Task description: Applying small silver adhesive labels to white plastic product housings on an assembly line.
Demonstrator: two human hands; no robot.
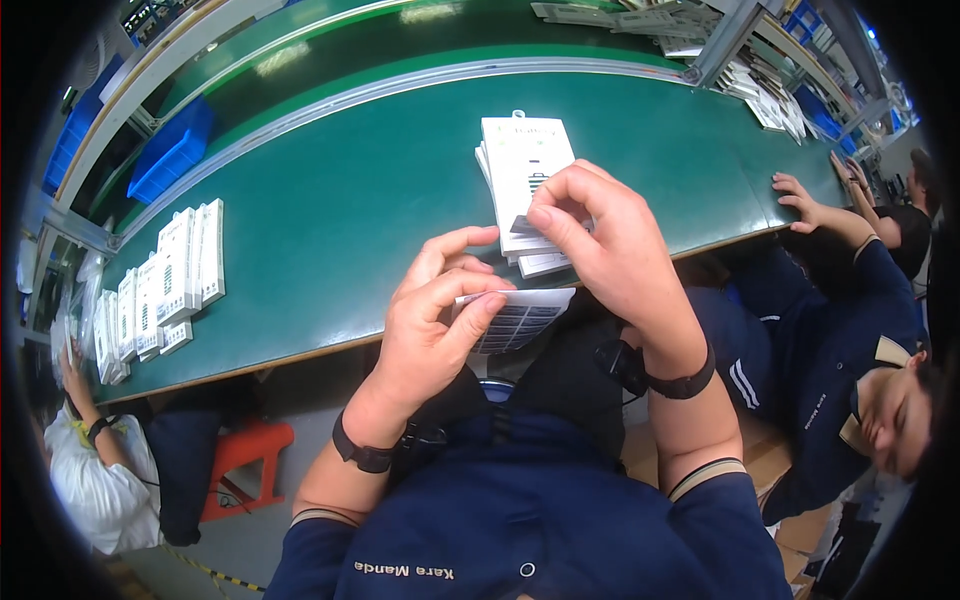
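My left hand (428, 325) is closed on a sheet of stickers (522, 322), thumb on top, just off the bench's near edge. Dark rectangles in rows cover the sheet. Thumb and forefinger of my right hand (618, 228) pinch a small dark grey sticker (523, 225) at the near end of the top box. That flat white box (520, 150) has a hanging tab at its far end and lies on a slightly uneven stack. Whether the sticker touches the box, I cannot tell.
Several white boxes (175, 265) stand in leaning rows at the bench's left. Behind them sits a blue bin (172, 150). A metal rail (400, 85) runs along the green bench (340, 220). Co-workers sit left and right; one's hand (797, 203) rests on the bench. Loose packages (765, 95) lie far right.
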